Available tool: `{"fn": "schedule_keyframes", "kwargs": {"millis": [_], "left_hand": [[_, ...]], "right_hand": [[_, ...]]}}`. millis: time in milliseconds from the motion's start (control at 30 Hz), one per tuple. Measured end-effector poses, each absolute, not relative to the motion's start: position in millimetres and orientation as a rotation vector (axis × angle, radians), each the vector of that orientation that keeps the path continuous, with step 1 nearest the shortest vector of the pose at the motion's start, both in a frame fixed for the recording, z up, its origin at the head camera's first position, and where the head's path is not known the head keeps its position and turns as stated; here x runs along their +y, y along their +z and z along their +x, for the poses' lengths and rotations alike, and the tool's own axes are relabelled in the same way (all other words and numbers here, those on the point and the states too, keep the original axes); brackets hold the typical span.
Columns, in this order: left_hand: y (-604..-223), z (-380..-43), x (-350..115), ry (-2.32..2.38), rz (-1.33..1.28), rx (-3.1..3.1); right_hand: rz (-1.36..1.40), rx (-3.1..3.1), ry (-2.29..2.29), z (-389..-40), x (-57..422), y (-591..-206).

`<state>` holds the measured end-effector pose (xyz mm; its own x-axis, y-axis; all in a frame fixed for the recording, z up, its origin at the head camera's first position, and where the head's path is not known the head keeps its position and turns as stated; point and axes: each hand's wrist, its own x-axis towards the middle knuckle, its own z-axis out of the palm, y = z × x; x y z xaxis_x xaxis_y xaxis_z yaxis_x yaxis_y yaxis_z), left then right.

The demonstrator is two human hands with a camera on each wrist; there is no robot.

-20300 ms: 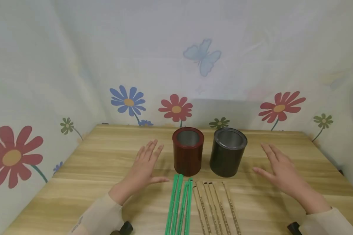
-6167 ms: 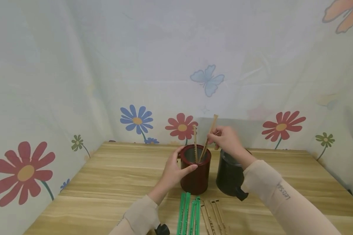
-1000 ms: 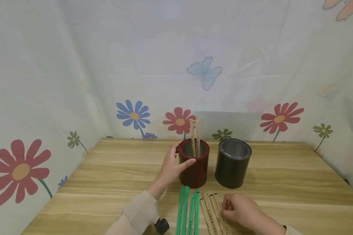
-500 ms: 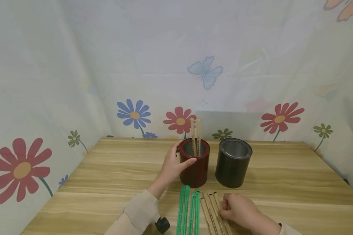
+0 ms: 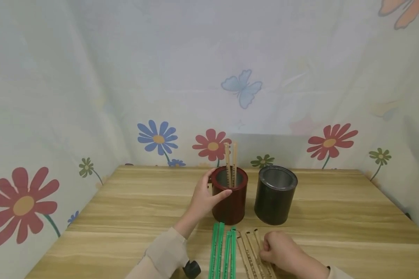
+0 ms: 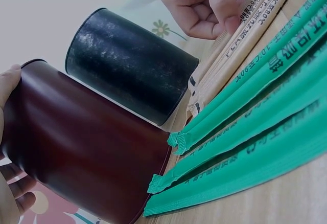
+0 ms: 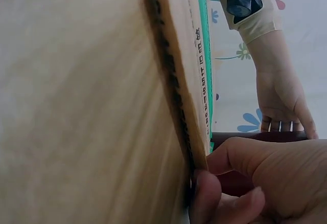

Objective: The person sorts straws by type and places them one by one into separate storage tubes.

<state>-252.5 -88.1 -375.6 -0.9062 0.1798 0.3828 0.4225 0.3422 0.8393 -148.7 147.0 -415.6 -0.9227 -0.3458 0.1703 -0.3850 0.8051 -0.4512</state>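
Note:
My left hand (image 5: pixel 201 197) grips the dark red can (image 5: pixel 230 205), thumb at the front of its rim, fingers around the left side. Two tan paper-wrapped straws (image 5: pixel 234 164) stand upright in that can. On the table, my right hand (image 5: pixel 283 250) is at the right side of several tan wrapped straws (image 5: pixel 250 257). In the right wrist view its thumb and finger pinch the edge of the outermost tan straw (image 7: pixel 176 81); that straw still lies along the table. Several green wrapped straws (image 5: pixel 220 248) lie just left of the tan ones.
An open black can (image 5: pixel 275 201) stands to the right of the red one, a small gap between them. Behind the wooden table (image 5: pixel 153 193) hangs a flower-print cloth (image 5: pixel 181 97). A small black wrist camera (image 5: pixel 192 268) sits at the left sleeve.
Earlier both hands were spread apart and both cans stood without straws. Two tan straws have gone into the red can, and the right hand has come back down to the tan straws.

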Motion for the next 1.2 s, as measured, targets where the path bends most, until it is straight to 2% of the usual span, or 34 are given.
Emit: {"fn": "schedule_keyframes", "kwargs": {"millis": [467,1200], "left_hand": [[-378.1,-250.7,-86.9,-1.587,-0.525,-2.403],[-377.1,-253.0,-87.6,-1.602,-0.553,-2.369]], "right_hand": [[0.546,-2.934,0.729,-145.6,152.2,-404.5],[0.626,-2.860,0.937,-161.3,160.9,-330.6]]}}
